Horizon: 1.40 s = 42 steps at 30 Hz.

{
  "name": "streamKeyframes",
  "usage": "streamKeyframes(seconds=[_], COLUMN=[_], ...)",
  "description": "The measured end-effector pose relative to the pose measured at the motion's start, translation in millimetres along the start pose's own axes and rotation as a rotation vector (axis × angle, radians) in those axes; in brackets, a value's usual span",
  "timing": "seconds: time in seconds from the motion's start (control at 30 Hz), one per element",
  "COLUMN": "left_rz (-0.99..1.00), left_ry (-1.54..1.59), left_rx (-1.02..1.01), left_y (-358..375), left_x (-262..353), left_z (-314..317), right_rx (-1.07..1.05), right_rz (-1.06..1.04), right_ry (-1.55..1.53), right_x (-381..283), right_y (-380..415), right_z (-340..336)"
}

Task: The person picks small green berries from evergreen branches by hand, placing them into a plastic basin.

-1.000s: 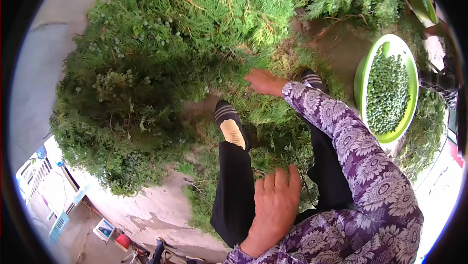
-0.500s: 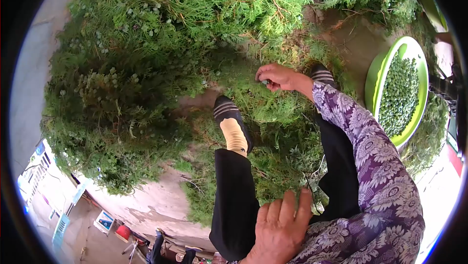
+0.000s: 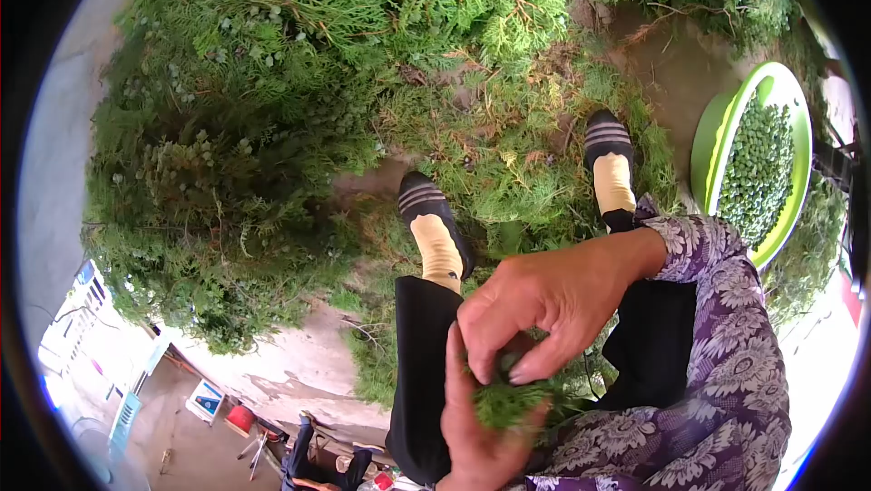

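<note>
At the far left a pale surface (image 3: 68,119) borders the heap of cut evergreen branches (image 3: 209,169), whose ragged edge hangs near it and whose darker part carries small, pale green berries. Toward the bottom, a person's dark-clad legs (image 3: 304,455) show beyond the heap, apart from the working hands. Between the heap and the hands stand a striped shoe (image 3: 422,193) and the near trouser leg (image 3: 422,355), which bounds the room on the left hand's outer side. The left hand (image 3: 481,441) is partly closed around a feathery green sprig (image 3: 510,403), its thumb raised along one side. The right hand (image 3: 553,296) has come in from over the greenery by the feet and now meets it, so both hands are at the same sprig. Its thumb and forefinger are bent close together at the sprig's top; whether they pinch a berry cannot be told. Beyond the right hand, the second shoe (image 3: 608,134) stands among cuttings, with brown ground (image 3: 671,83) showing between it and the green basin (image 3: 703,160). The basin holds many green berries (image 3: 758,169); the flowered sleeve (image 3: 735,319) passes near its lower rim, contact unclear, while the fingers are well apart from it.
</note>
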State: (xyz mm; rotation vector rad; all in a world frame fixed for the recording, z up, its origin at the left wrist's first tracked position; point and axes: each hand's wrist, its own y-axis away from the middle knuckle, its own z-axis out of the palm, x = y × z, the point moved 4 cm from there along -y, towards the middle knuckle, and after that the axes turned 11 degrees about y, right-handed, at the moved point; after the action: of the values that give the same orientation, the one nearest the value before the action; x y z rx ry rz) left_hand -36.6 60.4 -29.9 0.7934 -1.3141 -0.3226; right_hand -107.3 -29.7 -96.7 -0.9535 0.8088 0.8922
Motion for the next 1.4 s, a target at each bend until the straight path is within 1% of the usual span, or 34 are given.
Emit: streamKeyframes(seconds=[0.03, 0.07, 0.1, 0.17, 0.2, 0.23, 0.3, 0.33, 0.37, 0.4, 0.43, 0.5, 0.57, 0.6, 0.63, 0.67, 0.7, 0.73, 0.77, 0.8, 0.83, 0.87, 0.9, 0.97, 1.0, 1.1, 1.13, 1.17, 1.2, 1.23, 1.27, 1.3, 1.37, 1.4], left_rz=[-0.107, -0.082, -0.100, -0.066, -0.064, -0.075, -0.264, -0.065, -0.067, -0.060, -0.051, -0.098, -0.154, -0.094, -0.092, -0.084, -0.076, -0.087, -0.084, -0.111, -0.139, -0.130, -0.127, -0.082, -0.078, -0.085, -0.031, 0.027, -0.018, -0.006, -0.015, -0.024, -0.020, -0.021], left_ry=[0.160, 0.236, 0.228, -0.190, -0.432, -0.436, -0.281, -0.357, -0.365, -0.346, -0.325, -0.315, -0.043, -0.009, -0.015, 0.065, 0.146, 0.180, 0.176, 0.192, 0.208, 0.131, 0.130, 0.260, 0.260, 0.350, 0.271, 0.193, 0.231, 0.230, 0.239, 0.247, 0.260, 0.256], left_rx=[0.028, 0.093, 0.101, -0.033, -0.047, -0.053, 0.060, 0.021, 0.014, 0.053, 0.092, 0.101, 0.209, 0.287, 0.284, 0.315, 0.346, 0.407, 0.404, 0.398, 0.394, 0.498, 0.499, 0.382, 0.381, 0.419, 0.408, 0.398, 0.417, 0.425, 0.344, 0.266, 0.275, 0.248], left_y=[0, 0, -1, 0, 1, 3, 4, 2, 3, 3, 3, 2, 4, 6, 6, 7, 7, 6, 5, 4, 3, 2, 2, -1, -1, -2, -7, -10, -10, -10, -13, -16, -18, -20], left_x=[-1, 1, -2, -10, -15, -18, -27, -29, -31, -32, -31, -24, -23, -22, -23, -26, -27, -23, -16, -10, -7, -6, -7, -9, -12, -29, -31, -29, -30, -32, -35, -37, -37, -37], left_z=[-2, -2, -1, 1, -1, 0, -1, 0, 1, 0, 1, 5, 2, 3, 0, -8, -12, -10, -8, -7, -7, -7, -8, -8, -11, -15, -12, -10, -10, -10, -8, -6, -5, -3], right_rx=[0.008, 0.011, 0.013, 0.037, 0.009, -0.020, -0.034, -0.085, -0.138, -0.094, -0.087, 0.102, 0.233, 0.237, 0.244, 0.249, 0.252, 0.285, 0.319, 0.319, 0.303, 0.285, 0.283, 0.204, 0.204, 0.032, 0.142, 0.135, 0.128, 0.119, 0.047, 0.032, 0.021, -0.005], right_rz=[-0.002, 0.019, 0.041, 0.077, 0.096, 0.114, 0.123, 0.239, 0.353, 0.284, 0.278, 0.251, 0.515, 0.510, 0.518, 0.524, 0.518, 0.567, 0.615, 0.609, 0.701, 0.793, 0.791, 0.904, 0.902, 0.679, 0.622, 0.616, 0.624, 0.631, 0.685, 0.676, 0.639, 0.532], right_ry=[-0.014, -0.006, 0.001, -0.008, 0.002, 0.014, -0.023, -0.179, -0.333, -0.339, -0.338, 0.021, -0.323, -0.322, -0.456, -0.590, -0.591, -0.565, -0.537, -0.536, -0.487, -0.438, -0.437, -0.435, -0.431, -0.356, -0.509, -0.506, -0.466, -0.425, -0.420, -0.419, -0.258, -0.085], right_x=[1, 2, 3, 4, 6, 7, 11, 11, 13, 26, 29, 37, 59, 71, 88, 102, 114, 124, 131, 131, 133, 135, 134, 130, 128, 112, 90, 90, 86, 81, 70, 62, 53, 53], right_y=[1, 2, 4, 8, 10, 11, 14, 16, 19, 22, 26, 37, 60, 70, 79, 86, 90, 94, 98, 100, 103, 106, 103, 99, 96, 73, 64, 62, 55, 48, 51, 47, 40, 33], right_z=[1, 1, 1, -1, -1, 0, -2, -5, -6, -4, -9, -40, -59, -67, -71, -72, -71, -72, -73, -74, -73, -73, -70, -52, -48, -33, -33, -29, -28, -28, -28, -24, -11, -4])
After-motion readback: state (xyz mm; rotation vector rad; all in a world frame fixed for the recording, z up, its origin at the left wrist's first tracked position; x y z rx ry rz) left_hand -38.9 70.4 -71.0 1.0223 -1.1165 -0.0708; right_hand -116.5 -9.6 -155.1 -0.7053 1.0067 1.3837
